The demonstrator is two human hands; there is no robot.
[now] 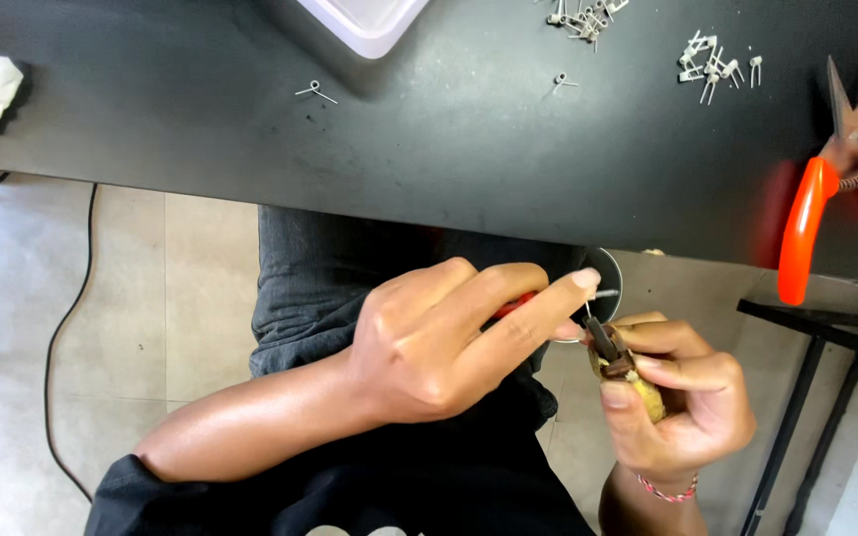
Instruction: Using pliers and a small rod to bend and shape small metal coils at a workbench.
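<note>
A small yellowish-brown component with a dark metal clip [620,365] sits clenched in the right hand [682,407]; the left hand [439,337] grasps a red-handled tool [514,305] touching it.

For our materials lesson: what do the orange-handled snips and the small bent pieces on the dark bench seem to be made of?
Orange-handled snips: grey blades look like bare metal, grips like glossy plastic or rubber coating. Small bent pieces: thin and silvery, probably metal wire. Dark bench: matt black surface, material unclear.
</note>
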